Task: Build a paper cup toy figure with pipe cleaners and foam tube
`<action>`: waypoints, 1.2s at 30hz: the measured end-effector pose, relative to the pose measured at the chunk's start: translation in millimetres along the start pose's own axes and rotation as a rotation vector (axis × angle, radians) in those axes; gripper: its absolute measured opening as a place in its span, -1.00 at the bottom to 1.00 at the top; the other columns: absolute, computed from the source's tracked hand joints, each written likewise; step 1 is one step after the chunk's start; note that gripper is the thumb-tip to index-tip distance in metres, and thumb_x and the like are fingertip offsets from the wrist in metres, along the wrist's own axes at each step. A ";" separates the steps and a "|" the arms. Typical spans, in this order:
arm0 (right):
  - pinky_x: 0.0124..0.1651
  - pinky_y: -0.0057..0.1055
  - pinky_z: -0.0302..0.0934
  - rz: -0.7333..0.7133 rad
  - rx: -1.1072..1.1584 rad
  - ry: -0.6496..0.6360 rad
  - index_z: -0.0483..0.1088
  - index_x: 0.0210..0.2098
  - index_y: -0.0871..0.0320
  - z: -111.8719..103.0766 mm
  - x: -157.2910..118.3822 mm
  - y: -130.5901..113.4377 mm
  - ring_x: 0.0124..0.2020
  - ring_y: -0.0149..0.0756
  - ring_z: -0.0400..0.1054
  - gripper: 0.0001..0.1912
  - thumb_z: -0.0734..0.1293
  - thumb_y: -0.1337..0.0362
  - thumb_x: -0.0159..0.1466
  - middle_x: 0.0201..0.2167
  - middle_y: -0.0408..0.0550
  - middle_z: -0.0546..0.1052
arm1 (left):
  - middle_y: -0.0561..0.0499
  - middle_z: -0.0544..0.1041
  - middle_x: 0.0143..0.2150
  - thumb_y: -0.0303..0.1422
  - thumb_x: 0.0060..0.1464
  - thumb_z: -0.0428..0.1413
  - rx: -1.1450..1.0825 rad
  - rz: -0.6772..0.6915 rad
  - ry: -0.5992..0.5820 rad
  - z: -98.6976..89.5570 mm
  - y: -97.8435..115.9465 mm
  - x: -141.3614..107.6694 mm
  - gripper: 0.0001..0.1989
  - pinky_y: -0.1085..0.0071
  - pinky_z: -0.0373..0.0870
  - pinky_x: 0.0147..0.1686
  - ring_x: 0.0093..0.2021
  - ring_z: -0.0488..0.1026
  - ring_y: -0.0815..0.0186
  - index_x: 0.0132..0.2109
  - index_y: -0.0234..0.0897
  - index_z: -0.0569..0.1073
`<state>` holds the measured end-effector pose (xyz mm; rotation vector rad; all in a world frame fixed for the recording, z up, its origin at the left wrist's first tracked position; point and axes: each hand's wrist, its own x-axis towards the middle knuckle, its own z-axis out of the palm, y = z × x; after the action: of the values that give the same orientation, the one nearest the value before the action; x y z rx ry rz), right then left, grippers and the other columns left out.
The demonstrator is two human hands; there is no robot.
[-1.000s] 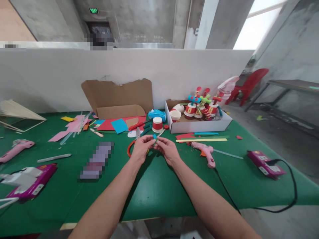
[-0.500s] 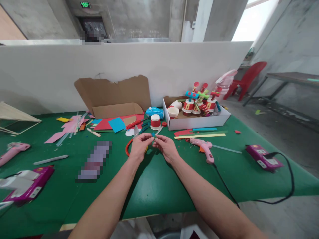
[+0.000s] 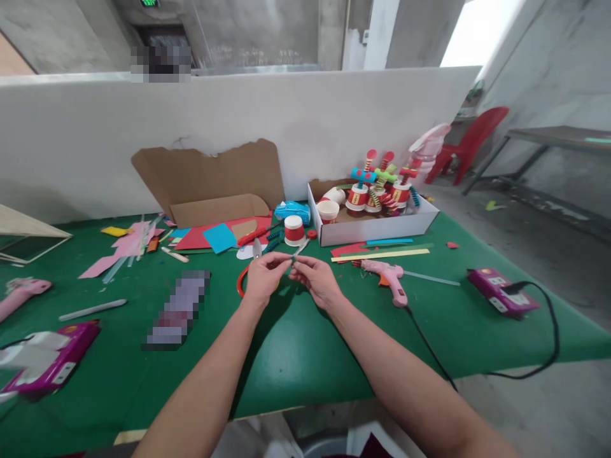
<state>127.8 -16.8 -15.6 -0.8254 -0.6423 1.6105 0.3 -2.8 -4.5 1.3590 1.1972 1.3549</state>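
My left hand (image 3: 262, 278) and my right hand (image 3: 317, 280) meet over the middle of the table, thumbs and forefingers pinched. Between their fingertips is a small dark teal piece (image 3: 293, 257), maybe paper, mostly hidden by the fingers. Under my left hand lies a pair of scissors with orange handles (image 3: 241, 282), partly covered. Just beyond my fingers, a red and white paper cup (image 3: 294, 231) stands upside down. Dark teal folded paper springs (image 3: 273, 243) lie to the cup's left. A small red disc (image 3: 312, 235) rests at its right.
A pink glue gun (image 3: 389, 273) lies to the right, its cord running off the front edge. Behind it, a white box (image 3: 377, 230) holds several paper-cup figures. Purple power strips (image 3: 501, 292) sit at both sides. Coloured paper (image 3: 220, 238) and a pixelated phone-shaped object (image 3: 177, 308) lie left.
My hands stay pinched together at nearly the same place, and less of the teal piece shows between the fingertips. The whole view has shifted slightly.
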 end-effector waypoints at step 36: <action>-0.35 -0.52 0.35 0.028 0.003 -0.032 0.50 -0.43 0.23 -3.7 -1.7 -10.9 -0.54 -0.50 0.39 -0.67 0.59 0.25 -0.18 -0.56 -0.17 0.53 | -0.03 0.57 -0.33 -0.49 -0.02 0.04 0.426 0.435 -0.116 -6.1 7.1 -5.5 -0.72 0.36 0.35 -0.22 -0.30 0.46 0.26 -0.23 -0.18 0.61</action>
<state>137.4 -16.5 -8.9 -0.8111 -0.6534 1.6521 -5.1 -9.8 1.8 2.0668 1.1976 1.3283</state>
